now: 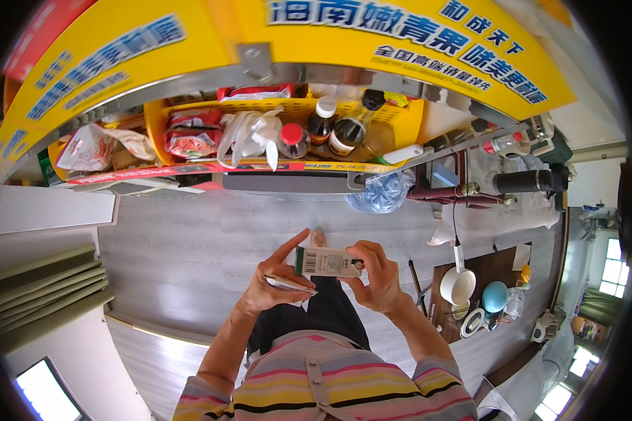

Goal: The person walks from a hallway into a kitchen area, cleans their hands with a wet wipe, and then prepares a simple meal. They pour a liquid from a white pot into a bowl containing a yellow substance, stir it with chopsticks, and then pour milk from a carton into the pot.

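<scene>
A small white and green carton [324,263], printed with a barcode and small text, is held level in front of my body. My right hand [376,273] pinches its right end between thumb and fingers. At the carton's left end is my left hand [275,279], its index finger stretched out past the box. That hand also grips a flat, pale packet [289,285], seen almost edge-on, between thumb and palm. Whether the left fingers touch the carton's far side is hidden.
Ahead stands a yellow display rack [152,173] with sauce bottles [347,134], red food packets [192,134] and a white plastic bag [253,131]. A blue plastic bag [382,192] hangs beneath. To the right, a low dark table [484,268] bears a white saucepan [457,287] and a blue ball-like object [495,297].
</scene>
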### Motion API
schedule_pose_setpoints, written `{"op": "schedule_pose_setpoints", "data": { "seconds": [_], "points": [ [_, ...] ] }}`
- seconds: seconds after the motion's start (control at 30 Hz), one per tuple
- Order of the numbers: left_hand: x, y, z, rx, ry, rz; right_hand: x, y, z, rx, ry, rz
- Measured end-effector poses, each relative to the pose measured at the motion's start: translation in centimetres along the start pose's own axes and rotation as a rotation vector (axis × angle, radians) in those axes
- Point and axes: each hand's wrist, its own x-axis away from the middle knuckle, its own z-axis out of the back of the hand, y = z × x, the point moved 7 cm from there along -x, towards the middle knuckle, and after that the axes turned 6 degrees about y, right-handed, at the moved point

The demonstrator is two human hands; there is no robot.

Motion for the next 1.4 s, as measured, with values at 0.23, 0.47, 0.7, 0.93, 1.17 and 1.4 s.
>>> {"op": "schedule_pose_setpoints", "data": {
  "seconds": [0.23,0.47,0.7,0.93,1.17,1.4],
  "points": [
    [-0.9,1.5,-0.7,-0.375,0.030,-0.167,-2.3,2.1,-0.3,-0.200,-0.109,-0.038],
    [1.4,2.3,2.6,-0.231,0.299,-0.146,-8.6,2.2,-0.4,-0.159,-0.175,0.129],
    [3.4,1.9,4.9,-0.172,0.417,-0.128,-15.4,8.1,-6.8,0.536,-0.491,-0.019],
    [4.6,1.5,5.1,-0.214,0.436,-0.135,-16.5,10.3,-8.1,0.599,-0.586,-0.160],
    [4.4,1.1,5.0,-0.146,0.429,-0.119,-16.4,9.8,-8.6,0.579,-0.502,-0.198],
    [3.9,1.4,4.6,-0.152,0.406,-0.141,-17.0,9.0,-9.0,0.357,-0.419,-0.126]
  ]
}}
